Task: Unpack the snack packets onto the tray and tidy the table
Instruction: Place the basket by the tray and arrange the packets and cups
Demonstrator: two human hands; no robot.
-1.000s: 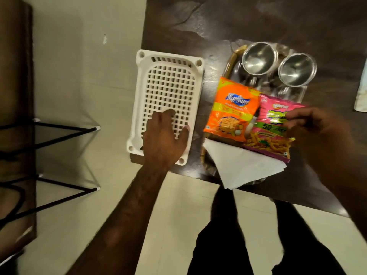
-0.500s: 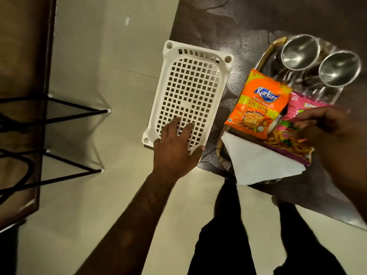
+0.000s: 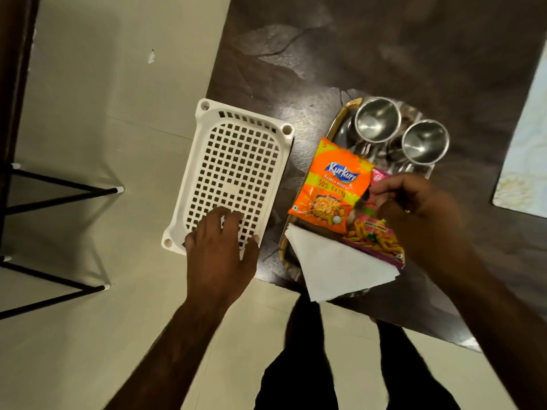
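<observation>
From the head camera, a dark table (image 3: 325,54) fills the upper right. A white plastic basket (image 3: 236,161) lies at its left edge with its gridded face up and its near end jutting out past the table's edge over the pale floor. Just right of it sits a metal tray (image 3: 340,119) with a gold rim. It holds two steel cups (image 3: 377,119) side by side at the far end and a folded white napkin (image 3: 337,267) at the near end, whose corner hangs over the rim. A pale mat (image 3: 527,143) lies at the table's right edge, and black stool legs (image 3: 59,187) stand at far left.

The orange packet (image 3: 334,184) lies on the tray between the cups and the napkin, overlapping the pink packet (image 3: 376,238) to its right. The right hand (image 3: 420,208) covers the pink packet's upper part, its curled fingers pinching it just beside the orange one. The left hand (image 3: 219,250) rests flat on the basket's near end with its fingers spread, holding nothing.
</observation>
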